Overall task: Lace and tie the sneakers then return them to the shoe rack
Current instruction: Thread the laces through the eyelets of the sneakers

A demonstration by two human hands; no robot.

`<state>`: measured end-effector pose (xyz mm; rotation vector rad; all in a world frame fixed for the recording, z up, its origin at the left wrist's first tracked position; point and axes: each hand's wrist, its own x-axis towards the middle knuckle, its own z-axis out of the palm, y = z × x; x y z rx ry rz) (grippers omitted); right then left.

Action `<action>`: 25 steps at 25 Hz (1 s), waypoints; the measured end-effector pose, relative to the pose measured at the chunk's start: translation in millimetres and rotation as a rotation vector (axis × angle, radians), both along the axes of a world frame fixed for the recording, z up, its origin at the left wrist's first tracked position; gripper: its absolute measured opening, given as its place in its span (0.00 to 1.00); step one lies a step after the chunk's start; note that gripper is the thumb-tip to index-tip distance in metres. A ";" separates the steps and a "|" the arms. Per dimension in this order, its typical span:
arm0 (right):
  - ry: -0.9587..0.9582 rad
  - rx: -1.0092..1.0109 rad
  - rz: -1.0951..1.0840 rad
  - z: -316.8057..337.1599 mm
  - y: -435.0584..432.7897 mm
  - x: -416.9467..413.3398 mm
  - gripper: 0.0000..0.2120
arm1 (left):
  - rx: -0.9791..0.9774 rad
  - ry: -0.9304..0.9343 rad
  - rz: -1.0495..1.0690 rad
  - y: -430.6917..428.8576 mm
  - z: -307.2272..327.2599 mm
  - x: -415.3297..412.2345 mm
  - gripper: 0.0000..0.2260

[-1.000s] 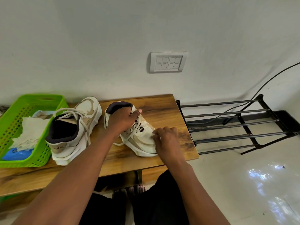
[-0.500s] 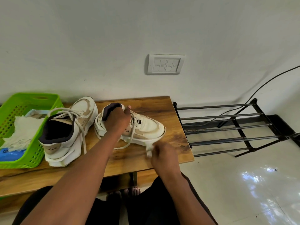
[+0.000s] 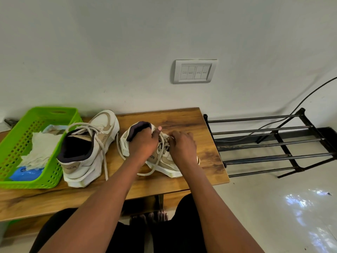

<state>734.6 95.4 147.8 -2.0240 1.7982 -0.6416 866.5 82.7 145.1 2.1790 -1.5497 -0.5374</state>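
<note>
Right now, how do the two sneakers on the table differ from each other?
The held sneaker is being worked on: the left hand grips its collar and the right hand pinches its laces. The basket-side sneaker stands untouched. The basket-side sneaker points its heel at the camera, while the held sneaker lies crosswise, toe rightward. Both are cream and beige, with untied laces.

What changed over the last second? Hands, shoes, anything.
The right hand, which half a second ago had pulled back toward the near edge of the table, moved up to the laces of the sneaker and now appears to pinch them beside the left hand. The left hand still grips that sneaker's collar. The second sneaker, green basket and shoe rack stayed put.
</note>
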 end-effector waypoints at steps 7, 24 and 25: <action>0.109 0.026 -0.146 5.7 48.7 -32.4 0.10 | 0.018 0.095 0.275 -1.5 0.2 -11.2 0.25; -0.121 0.007 -0.245 -17.3 15.9 -53.6 0.08 | 0.139 0.840 0.517 12.5 28.6 -22.0 0.17; -0.168 0.024 -0.324 -16.2 14.9 -53.4 0.08 | 0.161 0.974 0.525 14.5 30.0 -23.1 0.13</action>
